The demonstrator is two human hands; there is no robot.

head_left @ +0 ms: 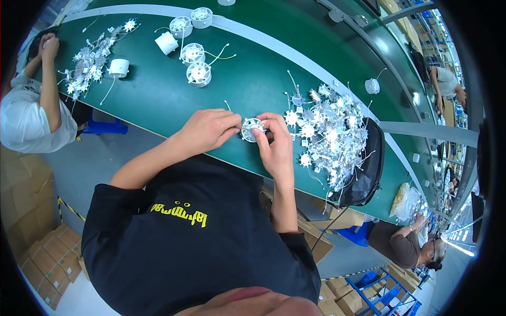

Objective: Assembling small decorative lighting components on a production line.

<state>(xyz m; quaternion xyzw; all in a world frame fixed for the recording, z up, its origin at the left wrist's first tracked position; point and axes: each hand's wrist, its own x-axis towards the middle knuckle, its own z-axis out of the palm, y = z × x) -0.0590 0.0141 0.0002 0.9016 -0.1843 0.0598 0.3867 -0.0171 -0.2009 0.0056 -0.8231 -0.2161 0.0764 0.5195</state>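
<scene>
My right hand (276, 142) holds a small round white housing (253, 130) with spokes, the thumb across its face and the fingers curled around its far side. Close against the housing's left edge, my left hand (211, 129) is closed in a pinch. What its fingertips grip is hidden. A thin wire end (227, 104) sticks up just beyond the left fingers. To the right of my right hand lies a big heap of star-shaped white pieces with wires (332, 131).
Several white cylindrical housings (198, 73) stand ahead on the green table (153, 100), some trailing wires. A black mesh bag (366, 176) sits beside the heap. At far left, a co-worker's hands (48, 47) are near another pile of star-shaped pieces (89, 66). A grey rail (300, 45) curves behind.
</scene>
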